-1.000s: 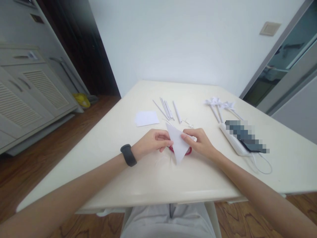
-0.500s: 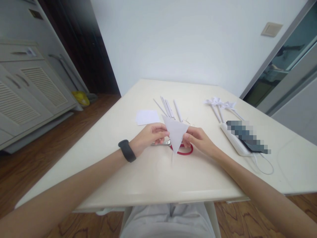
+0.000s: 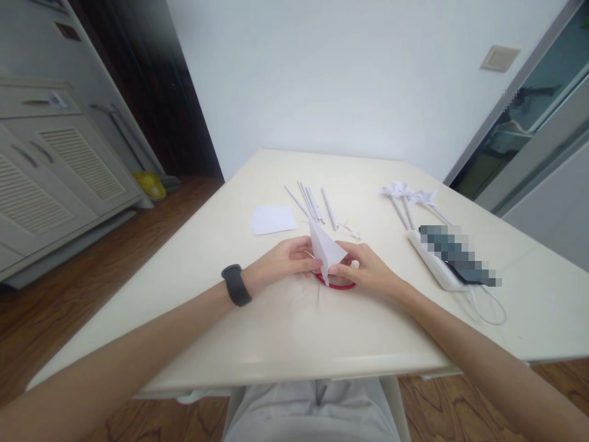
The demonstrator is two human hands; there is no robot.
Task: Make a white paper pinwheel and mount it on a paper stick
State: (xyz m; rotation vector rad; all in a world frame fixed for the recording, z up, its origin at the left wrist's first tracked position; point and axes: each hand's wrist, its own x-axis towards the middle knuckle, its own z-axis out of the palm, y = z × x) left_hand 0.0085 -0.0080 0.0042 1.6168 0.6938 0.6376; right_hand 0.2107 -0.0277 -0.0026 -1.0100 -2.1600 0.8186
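Sits at a cream table (image 3: 294,344), broad across the lower view. Faces a white wall (image 3: 350,80) beyond its far edge, with wood floor (image 3: 92,270) to the left. Has a grey cabinet (image 3: 55,166) with slatted doors at far left, well apart from the table.

Reaches in with both bare forearms, left hand (image 3: 285,261) and right hand (image 3: 368,268) close together near the table's middle. Grips a paper (image 3: 327,250) between them. Pinches its left side in the closed left hand, thumb and fingers together. Clamps its lower right edge in the closed right hand, fingertips curled onto it. Holds the paper as a white folded triangle, tilted, one point down, raised just over the table between the two hands. Cannot tell whether the lower point touches anything.

Has a white strip (image 3: 432,264) of sockets to the right of the right hand, partly under a blurred dark patch, with a cable (image 3: 490,310) looping off its near end. Has a flat white sheet (image 3: 273,219) beyond the left hand, near but apart. Has a fan of thin white sticks (image 3: 310,202) just beyond the paper, and two pinwheels (image 3: 407,193) lying farther right, by the strip's far end. Has scissors (image 3: 339,285) on the table under the hands, only a red handle loop showing below the paper. Wears a black watch (image 3: 235,285) on the left wrist.
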